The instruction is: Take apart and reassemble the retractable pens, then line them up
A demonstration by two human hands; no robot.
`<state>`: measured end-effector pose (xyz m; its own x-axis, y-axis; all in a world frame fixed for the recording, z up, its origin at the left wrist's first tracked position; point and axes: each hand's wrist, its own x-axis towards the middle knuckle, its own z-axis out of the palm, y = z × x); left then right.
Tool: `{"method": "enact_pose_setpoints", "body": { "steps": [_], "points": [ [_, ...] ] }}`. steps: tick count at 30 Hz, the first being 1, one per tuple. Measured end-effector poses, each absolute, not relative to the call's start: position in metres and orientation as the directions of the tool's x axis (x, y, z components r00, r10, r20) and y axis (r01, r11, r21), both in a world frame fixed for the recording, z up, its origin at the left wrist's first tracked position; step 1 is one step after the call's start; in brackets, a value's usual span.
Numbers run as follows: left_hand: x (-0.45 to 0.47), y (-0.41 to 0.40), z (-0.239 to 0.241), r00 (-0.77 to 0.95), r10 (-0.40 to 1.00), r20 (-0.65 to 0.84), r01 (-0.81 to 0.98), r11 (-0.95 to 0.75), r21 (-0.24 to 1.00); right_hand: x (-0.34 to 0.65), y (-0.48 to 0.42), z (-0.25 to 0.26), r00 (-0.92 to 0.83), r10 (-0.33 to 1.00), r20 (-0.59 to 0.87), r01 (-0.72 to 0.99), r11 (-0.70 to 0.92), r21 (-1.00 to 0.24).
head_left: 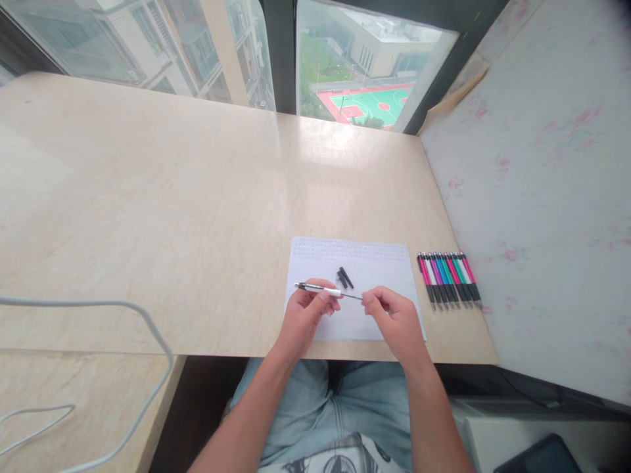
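My left hand (306,313) grips a white and black pen barrel (318,288) held level over a white sheet of paper (379,266). My right hand (392,316) pinches the thin dark refill (351,296) that sticks out of the barrel's right end. Two small black pen parts (344,278) lie on the paper just beyond my hands.
A row of several pens (448,277) with pink, purple, blue and green barrels lies right of the paper. The beige marble table (172,210) ends at a window at the back. A floral covered surface (542,197) rises on the right. A white cable (142,328) loops at the left.
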<state>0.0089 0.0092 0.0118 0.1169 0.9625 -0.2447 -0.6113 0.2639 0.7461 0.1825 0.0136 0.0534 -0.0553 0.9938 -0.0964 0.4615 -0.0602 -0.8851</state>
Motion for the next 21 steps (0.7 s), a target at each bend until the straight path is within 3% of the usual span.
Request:
{"method": "enact_pose_setpoints", "body": {
  "steps": [6,15,21],
  "points": [
    [0.009,0.010,0.015,0.151,0.952,-0.266,-0.601,0.302,0.740,0.184,0.013,0.054,-0.060,0.994,-0.089,0.451,-0.052,-0.891],
    [0.011,0.011,0.013,0.096,0.947,-0.306,-0.645,0.293,0.706,0.186,0.011,0.061,-0.177,0.984,-0.013,0.560,0.090,-0.824],
    [0.007,0.015,0.011,-0.036,0.928,-0.372,-0.707,0.239,0.666,0.200,0.016,0.047,-0.018,1.000,-0.025,0.623,-0.008,-0.782]
  ]
}}
